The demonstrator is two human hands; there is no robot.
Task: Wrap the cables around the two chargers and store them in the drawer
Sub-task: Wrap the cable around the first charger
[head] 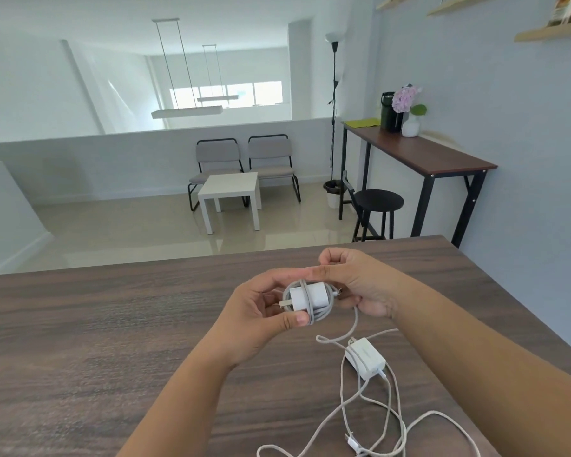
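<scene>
Overhead, dark wood-grain table (112,324)

Hidden and cut-off parts around the two chargers

The left hand (261,311) covers the near lower side of the small white cube charger (305,300), and the right hand (350,282) hides where its grey wound cable (312,316) ends, so the grip there cannot be told; the loose off-white braided cable (346,413) of the second white flat charger (365,357) runs off the bottom edge, which also crops both forearms and the dark wood-grain desk (96,341); items on the upper-right pale wooden wall shelf (551,33) are blurred
</scene>
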